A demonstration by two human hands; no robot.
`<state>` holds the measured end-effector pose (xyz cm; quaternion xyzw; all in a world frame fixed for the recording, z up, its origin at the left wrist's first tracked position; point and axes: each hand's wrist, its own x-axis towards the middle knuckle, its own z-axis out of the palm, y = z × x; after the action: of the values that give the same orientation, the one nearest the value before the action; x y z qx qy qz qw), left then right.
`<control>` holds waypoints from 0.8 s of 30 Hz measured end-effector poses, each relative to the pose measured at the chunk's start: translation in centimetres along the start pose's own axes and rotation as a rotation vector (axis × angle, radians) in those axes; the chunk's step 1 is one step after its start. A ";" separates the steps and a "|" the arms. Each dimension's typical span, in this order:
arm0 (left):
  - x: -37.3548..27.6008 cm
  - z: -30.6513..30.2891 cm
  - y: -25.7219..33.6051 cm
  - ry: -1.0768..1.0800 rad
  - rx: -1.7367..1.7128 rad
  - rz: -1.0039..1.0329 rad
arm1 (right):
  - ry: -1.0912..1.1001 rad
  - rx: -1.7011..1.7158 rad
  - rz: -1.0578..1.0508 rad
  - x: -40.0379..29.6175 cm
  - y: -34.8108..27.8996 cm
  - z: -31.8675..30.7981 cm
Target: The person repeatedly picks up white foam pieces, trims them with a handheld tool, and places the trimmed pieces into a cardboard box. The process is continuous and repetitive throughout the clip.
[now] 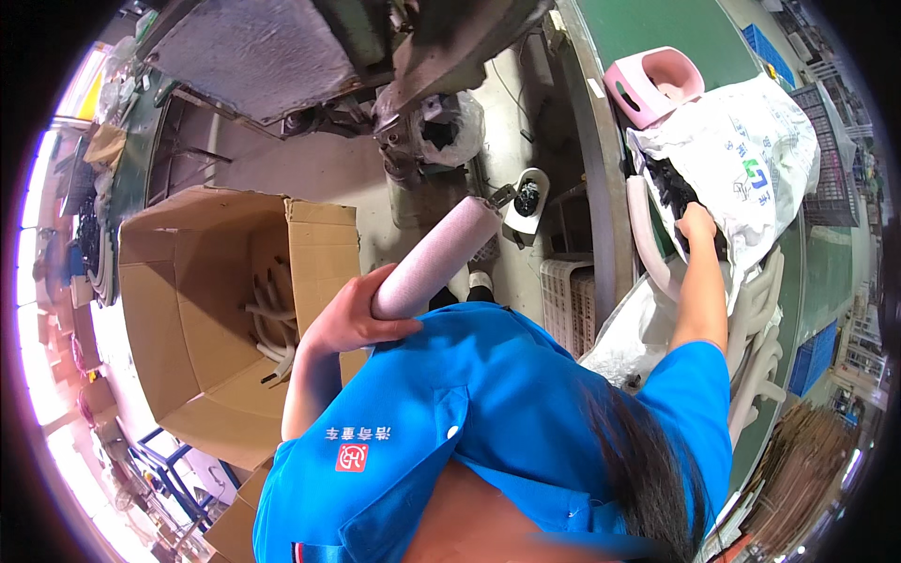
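My left hand (359, 310) is closed around the lower end of a pale pink fabric-covered tube (436, 259), which slants up to the right. A dark metal piece (502, 195) shows at the tube's far end. To the right, my right hand (697, 221) reaches into the mouth of a white woven sack (767, 141) holding small black parts (674, 184); its fingertips are partly hidden, and whether they grip anything does not show. A curved pale foam-covered tube (646, 232) lies beside the sack's mouth.
A cardboard box (169, 317) with several curved tubes (274, 317) stands at the left. Machinery (260, 56) is ahead. On the green-topped table (633, 21) sits a pink plastic part (654, 84); more pale tubes (757, 331) lie near my right arm. A plastic crate (569, 302) stands below.
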<state>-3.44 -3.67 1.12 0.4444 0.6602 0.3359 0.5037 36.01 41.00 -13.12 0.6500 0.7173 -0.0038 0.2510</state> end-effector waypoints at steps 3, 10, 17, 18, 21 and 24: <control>-0.3 0.0 -0.5 0.023 -0.014 0.011 | 0.151 0.025 -0.134 -4.4 -3.6 -3.5; 0.2 1.9 -0.6 0.163 0.023 0.076 | -0.400 1.848 -0.825 -24.2 -15.0 -11.3; -0.7 2.1 -0.8 0.261 0.078 0.135 | -0.244 2.100 -0.847 -28.1 -18.5 -12.0; -0.9 2.1 -0.8 0.281 0.053 0.143 | -0.228 2.123 -0.847 -28.1 -18.7 -12.0; -1.4 1.9 -0.9 0.313 -0.005 0.156 | -0.302 2.144 -0.866 -27.9 -19.5 -11.7; -1.7 1.6 -2.0 0.263 -0.059 0.135 | -0.289 2.109 -0.955 -28.4 -20.6 -11.8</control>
<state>-2.26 -5.99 -0.41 0.4250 0.6791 0.4433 0.4021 13.38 15.29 0.98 0.1938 0.4952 -0.7661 -0.3611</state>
